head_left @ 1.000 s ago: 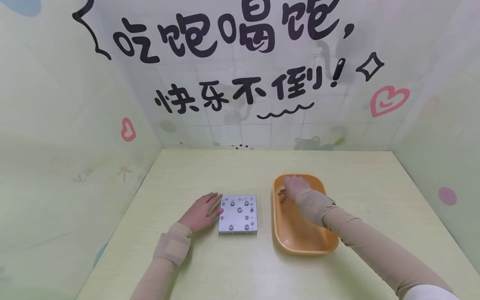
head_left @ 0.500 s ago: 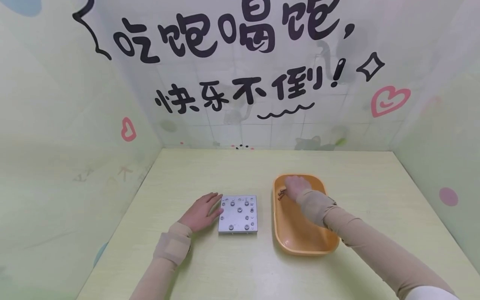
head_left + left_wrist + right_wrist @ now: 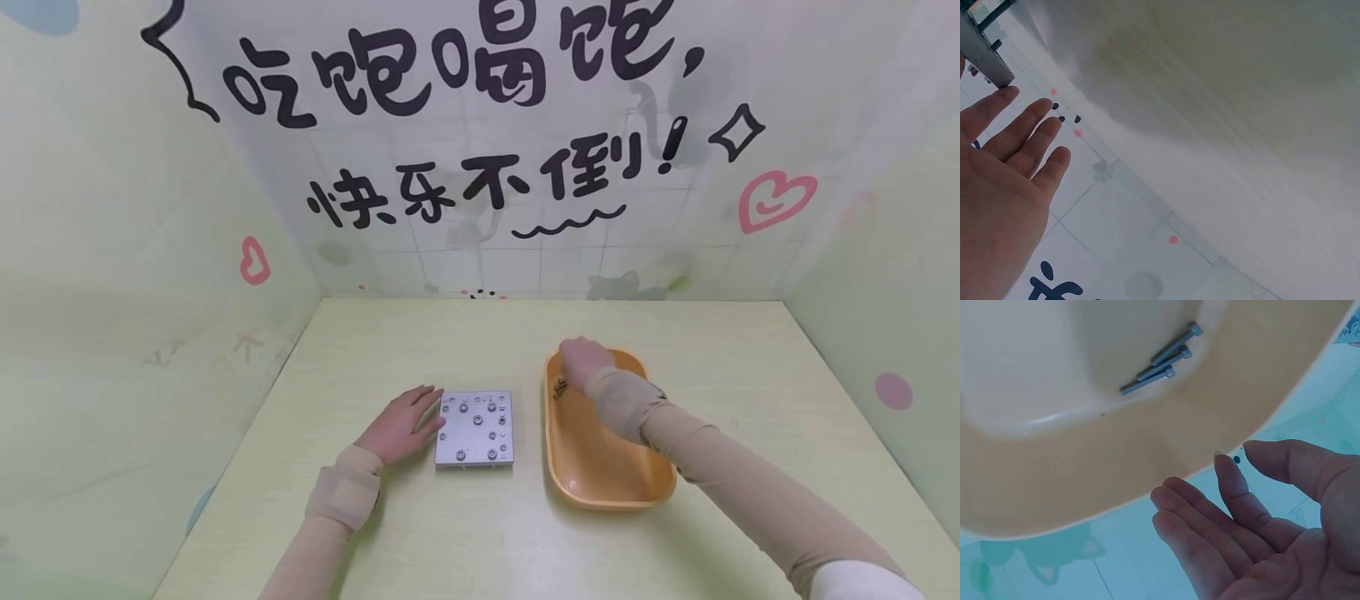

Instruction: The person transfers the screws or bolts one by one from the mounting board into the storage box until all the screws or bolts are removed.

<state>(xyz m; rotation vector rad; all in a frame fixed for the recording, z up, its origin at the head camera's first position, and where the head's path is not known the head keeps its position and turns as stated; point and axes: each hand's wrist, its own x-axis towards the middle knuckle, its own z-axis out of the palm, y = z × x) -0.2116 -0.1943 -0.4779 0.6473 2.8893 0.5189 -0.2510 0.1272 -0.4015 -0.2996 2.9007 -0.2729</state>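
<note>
My left hand (image 3: 401, 425) lies at the left edge of a square metal plate (image 3: 468, 435), its straight fingers touching that edge. Several socket-head bolts (image 3: 477, 421) stand in the plate. In the left wrist view, bolt shanks (image 3: 996, 17) stick out from the plate's (image 3: 988, 59) face. Over the far end of an orange plastic tray (image 3: 600, 475) is my right hand (image 3: 585, 362). From the right wrist, its fingers (image 3: 1194, 509) are loosely bent, thumb and forefinger apart, with nothing between them. Three long bolts (image 3: 1169, 353) lie side by side inside the tray.
Both things rest on a pale wooden table (image 3: 495, 542), the tray to the right of the plate. A printed white wall (image 3: 480, 250) closes off the back, with side walls left and right. The tray's raised rim (image 3: 550, 450) surrounds the bolts.
My right hand has shifted slightly left and away from me, rising over the tray's far rim. My left hand and the plate have kept their places.
</note>
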